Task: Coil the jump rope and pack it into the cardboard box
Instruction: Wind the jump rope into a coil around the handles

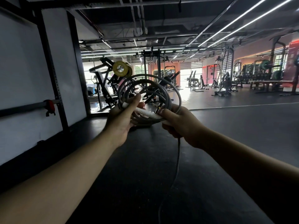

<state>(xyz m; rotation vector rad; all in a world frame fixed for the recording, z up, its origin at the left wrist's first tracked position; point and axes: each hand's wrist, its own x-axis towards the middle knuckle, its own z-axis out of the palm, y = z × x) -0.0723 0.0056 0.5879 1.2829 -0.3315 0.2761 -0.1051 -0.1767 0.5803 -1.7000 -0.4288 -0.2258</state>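
In a dim gym, your left hand and right hand both grip the coiled jump rope at chest height, one loose strand trailing to the floor.

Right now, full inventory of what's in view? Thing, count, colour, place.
jump rope: one, grey cord, coiled in several loops, held up at centre between both hands
rope handle: one visible, white, across the bottom of the coil
loose rope end: one, grey, hanging below the right hand toward the floor
weight plate: yellow, on a machine behind the coil; count unclear
rack: one, black, against the white wall, left
gym machines: many, dark, across the back and right
floor: black
cardboard box: not in view
left hand: one, gripping the coil
right hand: one, gripping the coil and handle
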